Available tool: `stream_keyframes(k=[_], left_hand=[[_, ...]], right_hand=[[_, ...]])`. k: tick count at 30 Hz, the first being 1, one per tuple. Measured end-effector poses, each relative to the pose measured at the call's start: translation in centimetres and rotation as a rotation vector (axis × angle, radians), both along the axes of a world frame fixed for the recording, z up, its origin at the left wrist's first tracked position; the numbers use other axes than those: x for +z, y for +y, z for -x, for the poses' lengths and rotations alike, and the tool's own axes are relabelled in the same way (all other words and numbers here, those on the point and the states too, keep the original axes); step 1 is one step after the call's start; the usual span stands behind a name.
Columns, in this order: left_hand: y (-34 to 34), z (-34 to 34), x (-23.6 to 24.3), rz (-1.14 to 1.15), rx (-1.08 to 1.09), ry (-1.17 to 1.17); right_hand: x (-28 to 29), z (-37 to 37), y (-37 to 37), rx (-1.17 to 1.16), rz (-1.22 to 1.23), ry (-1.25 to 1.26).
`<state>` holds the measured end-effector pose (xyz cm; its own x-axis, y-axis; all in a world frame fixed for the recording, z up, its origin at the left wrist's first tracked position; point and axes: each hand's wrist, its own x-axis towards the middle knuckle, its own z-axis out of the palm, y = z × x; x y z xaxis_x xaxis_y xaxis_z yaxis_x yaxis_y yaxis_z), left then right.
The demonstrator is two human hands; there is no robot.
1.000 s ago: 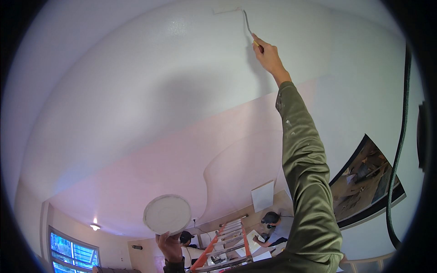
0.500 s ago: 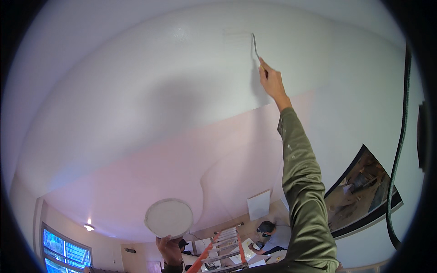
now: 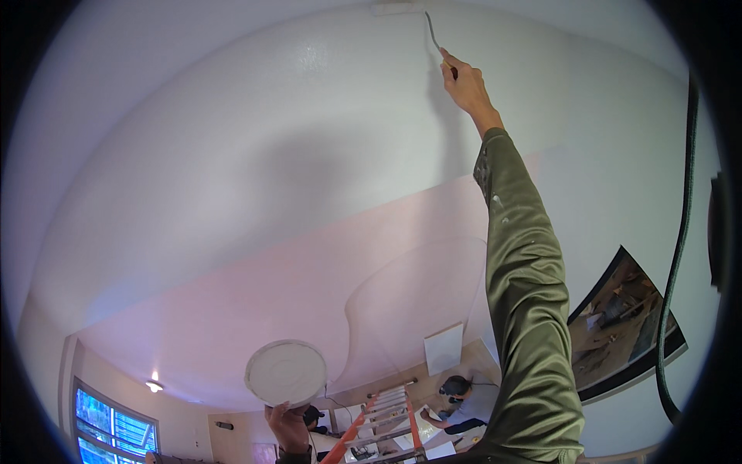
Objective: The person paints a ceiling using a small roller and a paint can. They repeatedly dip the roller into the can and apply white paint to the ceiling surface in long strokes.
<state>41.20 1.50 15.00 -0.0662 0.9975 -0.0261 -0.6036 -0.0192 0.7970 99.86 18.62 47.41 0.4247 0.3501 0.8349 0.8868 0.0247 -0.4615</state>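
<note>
Stretched far up, my right hand (image 3: 469,87) is closed round the handle of a paint roller (image 3: 433,32). Its pale roller sleeve (image 3: 398,9) lies against the top of the wall (image 3: 371,100), near the ceiling edge. The wall is white above and pink below, with a slanting border between. Low down, my left hand (image 3: 287,425) grips the lower rim of a round whitish lid (image 3: 286,374), fingers partly hidden by it. The lid is held up in front of the pink part. Paint specks mark my green right sleeve (image 3: 529,286).
An orange stepladder (image 3: 379,421) stands below, between two people (image 3: 464,402) among papers. A white panel (image 3: 444,349) leans at the wall's foot. To the right are a dark-framed picture (image 3: 627,332) and a black cable (image 3: 685,216); at lower left, a window (image 3: 112,425) and lamp (image 3: 154,386).
My right arm has reached higher, and the roller has moved up the wall to its top edge. The left hand and the lid have hardly moved.
</note>
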Motion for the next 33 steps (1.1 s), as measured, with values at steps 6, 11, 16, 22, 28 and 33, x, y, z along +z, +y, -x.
stream_keyframes(k=[6, 11, 16, 22, 28, 33], left_hand=[[-0.1, -0.1, 0.1, 0.006, 0.021, 0.005], [0.0, 0.0, 0.2, -0.007, -0.023, 0.081], [-0.1, -0.4, 0.3, 0.003, -0.031, 0.062], [0.1, -0.5, 0.1, -0.007, -0.013, 0.007], [-0.1, -0.1, 0.1, -0.042, -0.03, 0.091], [-0.3, -0.4, 0.5, -0.019, -0.045, 0.092]], right_hand=[[0.4, 0.1, 0.0, -0.008, -0.002, -0.001], [-1.1, 0.1, -0.1, 0.023, -0.017, -0.013], [-4.9, 0.6, -0.7, 0.049, -0.018, 0.001], [-1.0, -0.3, 0.4, 0.023, -0.107, -0.077], [-1.5, -0.2, 0.5, -0.009, -0.076, -0.058], [-7.3, 0.4, -0.6, 0.006, -0.049, -0.063]])
